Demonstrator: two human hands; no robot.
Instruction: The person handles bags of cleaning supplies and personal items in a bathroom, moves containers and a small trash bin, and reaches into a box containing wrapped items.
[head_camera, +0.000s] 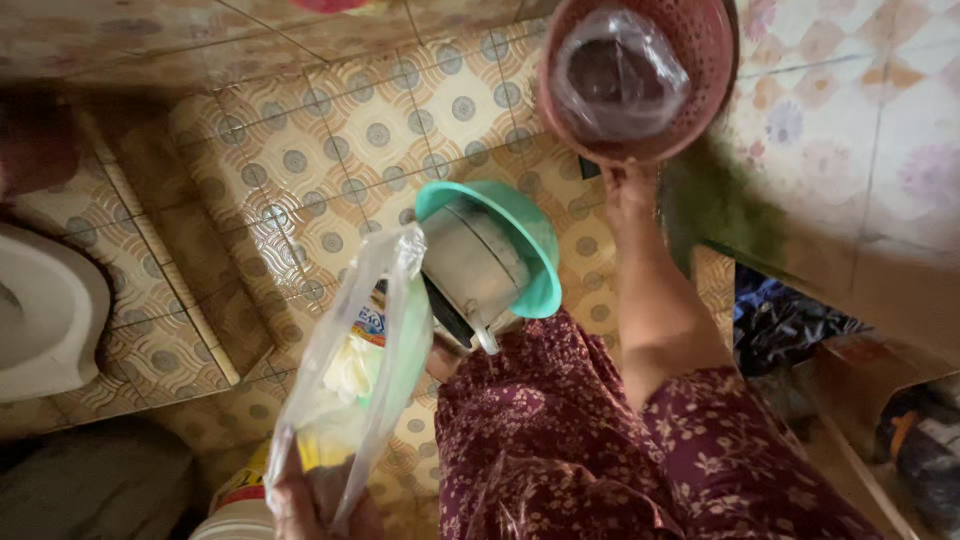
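Bare patterned floor tiles (300, 150) lay open in the upper left of the frame. A teal-rimmed pot (490, 260) and clear plastic bag (350, 370) crowded the centre.

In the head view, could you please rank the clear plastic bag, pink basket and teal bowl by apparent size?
1. clear plastic bag, though nearest the camera
2. pink basket and teal bowl: too alike to rank

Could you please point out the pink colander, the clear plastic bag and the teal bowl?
pink colander (705, 60): head view, on its mesh wall.
clear plastic bag (375, 330): head view, mid-bag.
teal bowl (540, 260): head view, on its rim.
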